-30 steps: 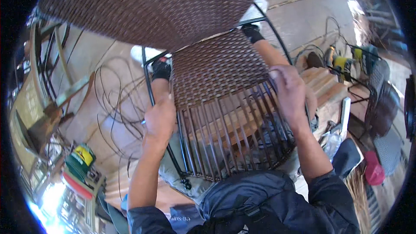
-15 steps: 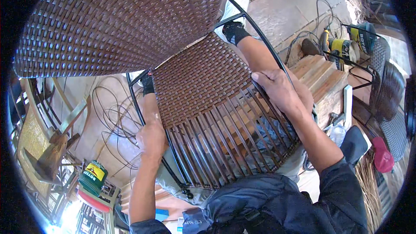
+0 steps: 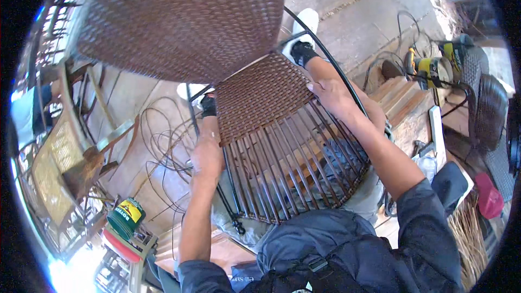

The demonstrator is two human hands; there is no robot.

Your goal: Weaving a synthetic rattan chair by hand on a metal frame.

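A brown woven chair (image 3: 266, 97) is gripped by the left hand (image 3: 208, 154) and right hand (image 3: 335, 97); near left, a green cylindrical can (image 3: 125, 219) is yellow-labelled and lettered.

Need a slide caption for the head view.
Left hand and right hand at opposite sides of a partly woven brown chair seat.

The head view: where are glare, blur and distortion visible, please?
Head view: white glare at lower left, below the green can; head view again: left hand and brown chair back look blurred; head view's outer part: shapes look bent toward the round black rim.
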